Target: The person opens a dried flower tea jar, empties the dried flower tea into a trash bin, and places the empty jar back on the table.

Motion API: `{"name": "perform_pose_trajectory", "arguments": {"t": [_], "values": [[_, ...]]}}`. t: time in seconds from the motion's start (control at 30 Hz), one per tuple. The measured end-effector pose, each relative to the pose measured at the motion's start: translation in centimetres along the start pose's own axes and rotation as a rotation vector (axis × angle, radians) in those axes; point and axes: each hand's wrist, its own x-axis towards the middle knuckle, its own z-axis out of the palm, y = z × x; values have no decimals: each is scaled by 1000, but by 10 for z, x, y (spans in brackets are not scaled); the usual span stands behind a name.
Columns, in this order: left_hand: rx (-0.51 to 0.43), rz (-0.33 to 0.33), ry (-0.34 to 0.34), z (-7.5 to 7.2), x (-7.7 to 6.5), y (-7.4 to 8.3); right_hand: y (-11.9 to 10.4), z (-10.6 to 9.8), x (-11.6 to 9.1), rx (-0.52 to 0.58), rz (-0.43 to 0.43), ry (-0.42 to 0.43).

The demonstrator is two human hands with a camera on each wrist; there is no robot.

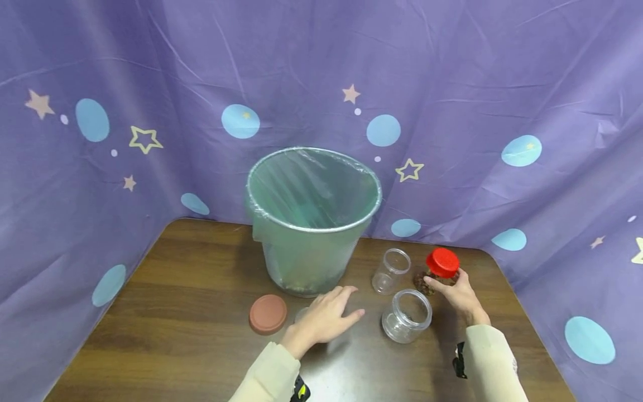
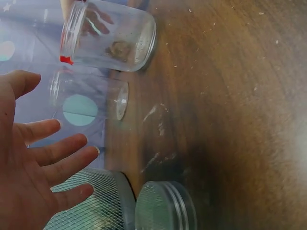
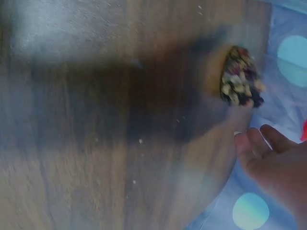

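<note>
In the head view, my right hand point(image 1: 459, 293) grips a clear jar with a red lid point(image 1: 443, 262), thumb on its near side and fingers on its right. Dark and pale dried pieces point(image 3: 241, 76) show in the jar's bottom in the right wrist view. My left hand point(image 1: 324, 315) hovers over the table with fingers spread, holding nothing. Partly hidden beneath it is a clear round lid-like piece point(image 2: 163, 206). Between the hands stand a wide clear jar point(image 1: 404, 316) and a narrower clear jar point(image 1: 390, 271), both uncovered.
A mesh bin point(image 1: 313, 254) lined with a greenish translucent bag stands at the back middle. A pinkish-brown round lid point(image 1: 268, 314) lies left of my left hand. Behind the wooden table point(image 1: 166, 318) hangs a purple curtain point(image 1: 311, 67) with stars and blue spots.
</note>
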Motion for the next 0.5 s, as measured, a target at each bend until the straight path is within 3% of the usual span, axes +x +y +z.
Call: {"name": "perform_pose_trajectory", "arguments": {"t": [0.13, 0.23, 0.5], "values": [[-8, 14, 12, 1, -2, -2, 7, 11, 7, 45, -93, 64], [-14, 17, 23, 1, -3, -3, 12, 16, 9, 86, -116, 99], [-67, -27, 21, 0, -4, -3, 19, 21, 5, 120, -6, 131]]}}
